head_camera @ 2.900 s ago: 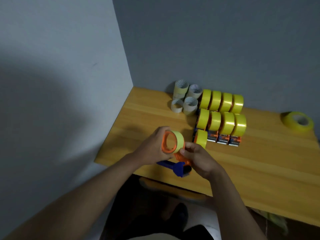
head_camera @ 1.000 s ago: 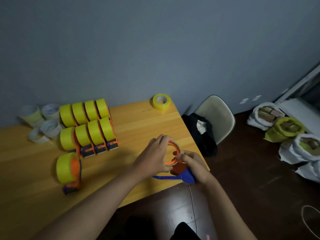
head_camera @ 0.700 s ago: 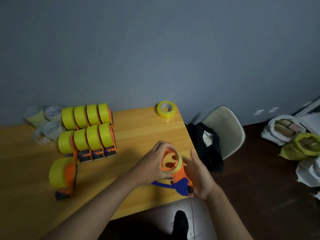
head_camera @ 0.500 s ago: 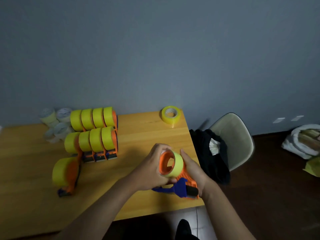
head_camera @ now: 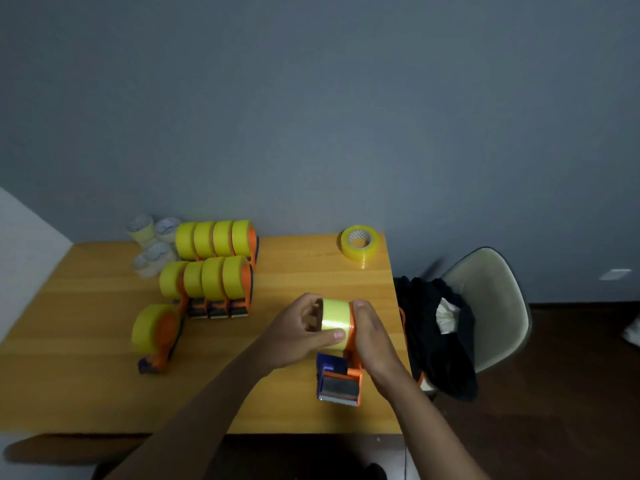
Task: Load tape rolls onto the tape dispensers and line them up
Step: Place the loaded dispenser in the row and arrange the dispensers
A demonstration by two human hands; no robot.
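Observation:
An orange and blue tape dispenser (head_camera: 341, 382) with a yellow tape roll (head_camera: 334, 322) on its wheel is held over the right part of the wooden table (head_camera: 86, 375). My left hand (head_camera: 298, 332) grips the roll, thumb across its face. My right hand (head_camera: 372, 336) holds the dispenser's orange side. Its serrated blade end faces me. Two rows of loaded dispensers (head_camera: 211, 268) stand at the back left. One more loaded dispenser (head_camera: 157, 332) stands alone in front of them.
A loose yellow tape roll (head_camera: 359, 243) lies at the table's far right corner. Several pale rolls and cores (head_camera: 152, 242) sit by the wall at the left. A chair (head_camera: 485, 306) draped with dark cloth stands just right of the table.
The dispenser has been turned so that its blade end faces me and the roll's yellow face shows. My left thumb now lies across the roll. The view has shifted left.

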